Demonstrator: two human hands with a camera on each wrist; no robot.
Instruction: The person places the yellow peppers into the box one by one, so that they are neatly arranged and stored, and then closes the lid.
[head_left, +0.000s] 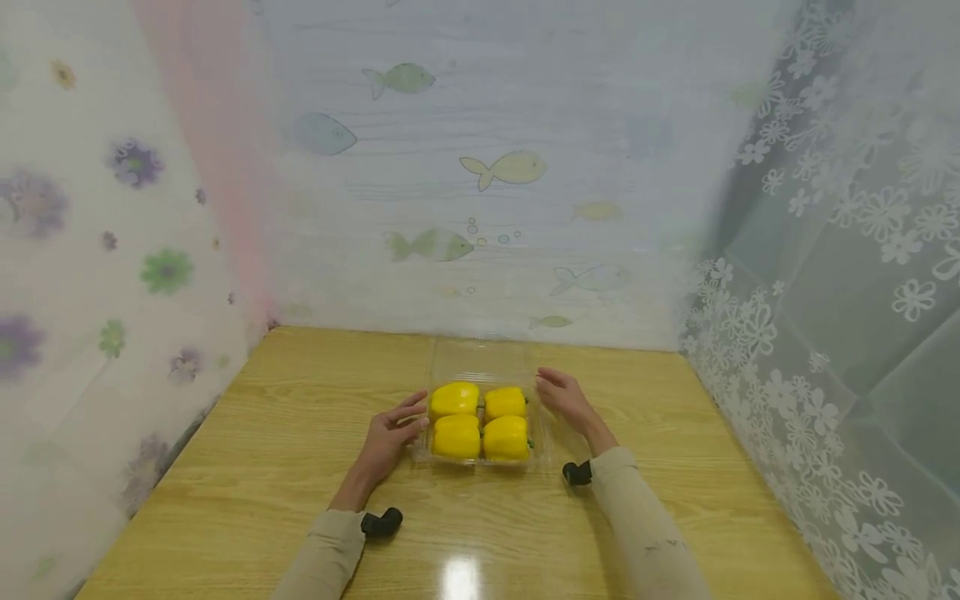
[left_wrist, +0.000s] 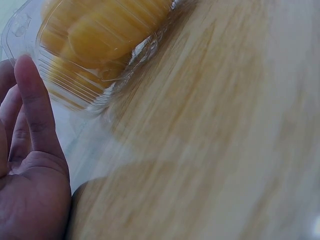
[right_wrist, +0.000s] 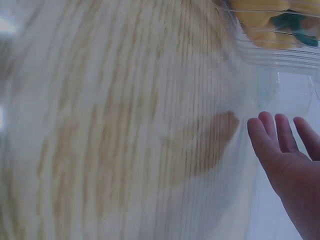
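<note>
Several yellow bell peppers [head_left: 456, 437] sit in two rows inside a clear plastic clamshell box [head_left: 480, 362], whose lid is raised at the back. My left hand [head_left: 386, 442] is at the box's left side, with its fingers extended. In the left wrist view a fingertip of that left hand [left_wrist: 37, 115] appears to touch the wall of the plastic box [left_wrist: 75, 82]. On the other side, my right hand [head_left: 566, 400] hovers near the back right corner, its fingers loosely straight. The right wrist view shows this right hand [right_wrist: 287, 160] holding nothing, apart from the box [right_wrist: 280, 57]; green stems show through its wall.
The box stands on a wood-grain table [head_left: 300, 417]. A curtain with fish prints [head_left: 502, 167] hangs behind it. Flowered cloths hang at the left [head_left: 112, 292] and right [head_left: 825, 333]. A black wrist mount [head_left: 382, 523] protrudes from each sleeve.
</note>
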